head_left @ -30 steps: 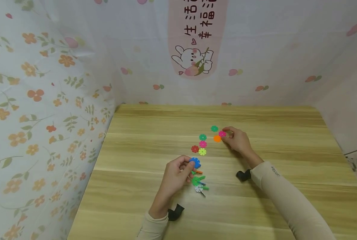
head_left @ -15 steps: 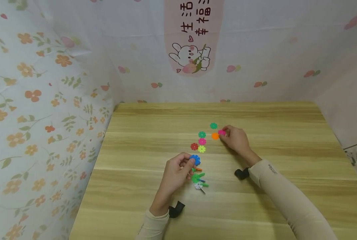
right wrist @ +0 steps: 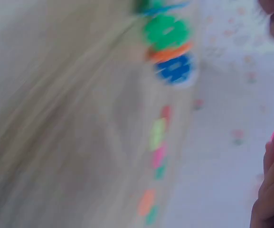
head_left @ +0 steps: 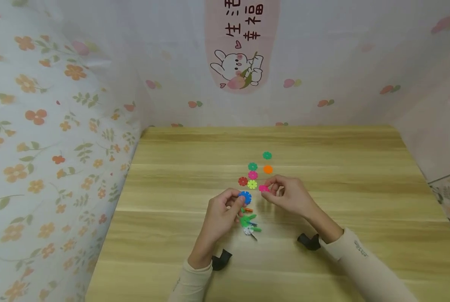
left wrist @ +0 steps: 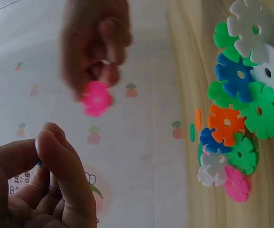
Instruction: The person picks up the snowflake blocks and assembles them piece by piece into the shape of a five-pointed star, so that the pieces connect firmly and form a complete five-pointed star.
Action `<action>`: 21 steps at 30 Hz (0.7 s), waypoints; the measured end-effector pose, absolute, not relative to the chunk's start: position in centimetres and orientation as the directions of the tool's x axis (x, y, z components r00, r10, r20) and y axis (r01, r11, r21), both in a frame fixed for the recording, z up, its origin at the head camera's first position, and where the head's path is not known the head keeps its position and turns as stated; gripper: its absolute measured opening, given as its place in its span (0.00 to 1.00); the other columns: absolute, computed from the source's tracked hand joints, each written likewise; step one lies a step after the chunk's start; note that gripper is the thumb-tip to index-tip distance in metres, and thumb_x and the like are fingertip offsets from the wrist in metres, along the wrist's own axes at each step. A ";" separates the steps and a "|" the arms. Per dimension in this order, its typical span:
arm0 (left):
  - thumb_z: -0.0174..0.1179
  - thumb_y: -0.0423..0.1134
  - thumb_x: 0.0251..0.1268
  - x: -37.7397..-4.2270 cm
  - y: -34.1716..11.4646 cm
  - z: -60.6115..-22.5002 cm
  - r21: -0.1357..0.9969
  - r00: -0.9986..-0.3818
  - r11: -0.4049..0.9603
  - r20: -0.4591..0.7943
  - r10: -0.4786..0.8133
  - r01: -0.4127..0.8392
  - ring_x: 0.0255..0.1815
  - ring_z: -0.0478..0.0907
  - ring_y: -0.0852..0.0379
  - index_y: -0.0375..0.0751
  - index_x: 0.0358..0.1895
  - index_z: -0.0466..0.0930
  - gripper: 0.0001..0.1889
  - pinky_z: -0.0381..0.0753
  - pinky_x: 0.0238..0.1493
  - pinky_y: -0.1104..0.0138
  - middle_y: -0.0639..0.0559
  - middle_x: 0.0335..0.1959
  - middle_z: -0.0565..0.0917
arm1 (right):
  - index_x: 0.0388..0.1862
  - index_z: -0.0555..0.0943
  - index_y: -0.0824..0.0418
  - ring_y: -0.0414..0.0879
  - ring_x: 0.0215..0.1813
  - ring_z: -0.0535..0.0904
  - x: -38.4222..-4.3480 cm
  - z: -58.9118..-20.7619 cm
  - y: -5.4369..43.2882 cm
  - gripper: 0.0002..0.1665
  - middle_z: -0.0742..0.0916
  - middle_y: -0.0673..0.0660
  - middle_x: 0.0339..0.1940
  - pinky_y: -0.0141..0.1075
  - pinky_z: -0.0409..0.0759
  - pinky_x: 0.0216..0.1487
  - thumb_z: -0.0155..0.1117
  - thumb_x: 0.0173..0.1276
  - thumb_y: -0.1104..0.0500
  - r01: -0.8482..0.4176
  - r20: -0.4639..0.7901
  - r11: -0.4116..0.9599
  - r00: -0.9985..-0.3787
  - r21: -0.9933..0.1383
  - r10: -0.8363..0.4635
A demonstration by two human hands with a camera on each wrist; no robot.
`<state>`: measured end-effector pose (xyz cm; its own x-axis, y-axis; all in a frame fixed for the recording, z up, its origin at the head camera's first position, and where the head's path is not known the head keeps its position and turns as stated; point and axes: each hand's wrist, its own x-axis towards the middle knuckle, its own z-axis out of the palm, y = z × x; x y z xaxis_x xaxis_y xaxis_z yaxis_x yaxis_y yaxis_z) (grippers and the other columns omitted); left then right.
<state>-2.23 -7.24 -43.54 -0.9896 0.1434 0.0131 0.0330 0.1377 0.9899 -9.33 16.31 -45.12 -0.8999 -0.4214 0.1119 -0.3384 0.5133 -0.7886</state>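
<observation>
My left hand (head_left: pixel 220 214) pinches a blue notched disc (head_left: pixel 245 197), a snowflake-shaped building piece, between thumb and fingers. Only a speck of that blue shows in the left wrist view. Just right of it, my right hand (head_left: pixel 292 196) holds a pink notched disc (head_left: pixel 263 188) by its edge, raised over the table and apart from the blue one. Below the left hand stands a cluster of joined discs, among them a green disc (head_left: pixel 245 221) and a white disc (head_left: pixel 248 230). Its orange disc (left wrist: pixel 216 118) and several others slot together at angles in the left wrist view.
Loose discs lie flat beyond the hands: red (head_left: pixel 242 181), yellow (head_left: pixel 252 184), a second pink disc (head_left: pixel 252 175), teal (head_left: pixel 252 166), orange (head_left: pixel 268 169) and green (head_left: pixel 267 155). The wooden table (head_left: pixel 164 167) meets a printed cloth (head_left: pixel 164 96) behind and at the left.
My right hand has lifted the pink disc away from beside the orange one and brought it nearer, toward the left hand. The left hand keeps its hold on the blue disc.
</observation>
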 end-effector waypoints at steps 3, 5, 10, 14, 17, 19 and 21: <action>0.60 0.44 0.73 -2.3 -7.1 -43.4 0.986 -0.986 0.144 0.054 0.160 0.078 0.21 0.79 0.51 0.41 0.44 0.82 0.09 0.84 0.23 0.51 0.53 0.32 0.84 | 0.41 0.83 0.55 0.38 0.15 0.70 -7.5 -43.3 15.9 0.13 0.81 0.43 0.24 0.31 0.71 0.17 0.77 0.60 0.56 -0.417 0.184 0.448 -0.860 -0.791 -0.477; 0.60 0.44 0.74 -2.3 -7.0 -43.2 0.985 -0.981 0.135 0.083 0.177 0.108 0.22 0.80 0.54 0.41 0.44 0.82 0.10 0.84 0.23 0.51 0.54 0.32 0.85 | 0.41 0.82 0.54 0.36 0.12 0.68 -6.7 -42.4 15.8 0.13 0.81 0.42 0.25 0.30 0.69 0.14 0.77 0.59 0.57 -0.451 0.214 0.420 -0.840 -0.788 -0.499; 0.59 0.43 0.74 -2.2 -6.8 -42.5 0.977 -0.967 0.127 0.142 0.210 0.171 0.24 0.81 0.56 0.41 0.45 0.82 0.09 0.83 0.21 0.52 0.55 0.30 0.84 | 0.41 0.82 0.53 0.29 0.12 0.64 -5.6 -41.2 15.7 0.15 0.81 0.41 0.27 0.27 0.66 0.13 0.78 0.57 0.61 -0.516 0.284 0.383 -0.807 -0.766 -0.518; 0.60 0.41 0.74 -2.0 -6.7 -42.3 0.973 -0.961 0.128 0.159 0.224 0.191 0.25 0.81 0.50 0.42 0.44 0.82 0.07 0.83 0.21 0.60 0.56 0.29 0.83 | 0.41 0.82 0.53 0.28 0.13 0.64 -5.4 -40.8 15.9 0.16 0.81 0.40 0.27 0.25 0.65 0.14 0.78 0.55 0.63 -0.553 0.328 0.367 -0.789 -0.748 -0.520; 0.60 0.41 0.73 -1.9 -6.7 -42.3 0.970 -0.957 0.127 0.171 0.235 0.205 0.26 0.81 0.46 0.42 0.43 0.82 0.07 0.83 0.21 0.64 0.57 0.29 0.82 | 0.41 0.83 0.52 0.29 0.14 0.65 -5.4 -40.6 15.9 0.16 0.81 0.40 0.26 0.25 0.65 0.15 0.78 0.55 0.63 -0.565 0.337 0.369 -0.782 -0.737 -0.524; 0.61 0.40 0.72 -1.9 -6.6 -42.2 0.965 -0.955 0.138 0.187 0.229 0.222 0.25 0.80 0.47 0.42 0.43 0.83 0.06 0.81 0.20 0.66 0.57 0.28 0.82 | 0.40 0.83 0.52 0.30 0.15 0.67 -5.4 -40.5 15.9 0.16 0.81 0.39 0.25 0.26 0.66 0.16 0.79 0.55 0.62 -0.563 0.334 0.370 -0.784 -0.739 -0.524; 0.62 0.40 0.72 -1.8 -6.5 -42.2 0.960 -0.954 0.143 0.209 0.216 0.242 0.25 0.80 0.50 0.41 0.42 0.83 0.06 0.81 0.20 0.67 0.56 0.28 0.82 | 0.40 0.84 0.52 0.33 0.17 0.69 -5.5 -40.4 15.9 0.16 0.80 0.40 0.23 0.27 0.67 0.17 0.79 0.55 0.62 -0.548 0.327 0.358 -0.790 -0.756 -0.518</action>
<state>-1.81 -6.52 -42.22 -0.9539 0.2156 0.2087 0.2423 0.1428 0.9596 -5.46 15.93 -40.37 -0.7902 -0.5181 0.3274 -0.5481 0.3583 -0.7558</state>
